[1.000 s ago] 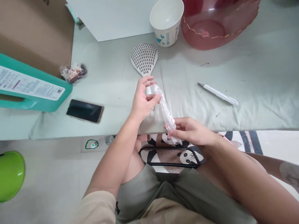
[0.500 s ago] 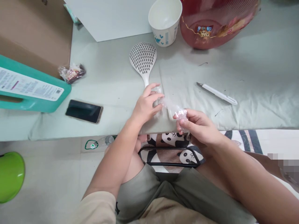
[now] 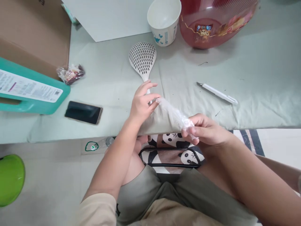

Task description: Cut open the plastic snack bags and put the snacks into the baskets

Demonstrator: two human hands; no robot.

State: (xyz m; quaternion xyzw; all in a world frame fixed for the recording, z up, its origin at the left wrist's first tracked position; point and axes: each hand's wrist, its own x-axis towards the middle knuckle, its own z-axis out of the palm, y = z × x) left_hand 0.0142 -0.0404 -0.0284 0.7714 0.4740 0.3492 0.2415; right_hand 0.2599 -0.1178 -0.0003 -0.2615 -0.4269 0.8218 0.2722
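Observation:
A crumpled strip of clear plastic wrapping (image 3: 174,113) stretches slantwise between my two hands, just over the front edge of the table. My left hand (image 3: 142,102) pinches its upper end between thumb and a finger, with the other fingers bent above. My right hand (image 3: 204,129) is closed around the bunched lower end. A light grey slotted skimmer (image 3: 142,59) lies on the cloth beyond my left hand, which partly covers its handle. To the right lies a white utility knife (image 3: 217,93) with its blade tip showing.
A phone (image 3: 83,112) and a small wrapped snack (image 3: 71,74) lie at the left, near a green carton (image 3: 30,88) and a brown box (image 3: 35,34). Towards the back stand a paper cup (image 3: 164,23) and a red translucent container (image 3: 216,23). A green bin (image 3: 11,180) is on the floor.
My right hand has moved down and right, drawing the plastic wrapping out longer and tauter. My left hand has shifted slightly left, holding the other end.

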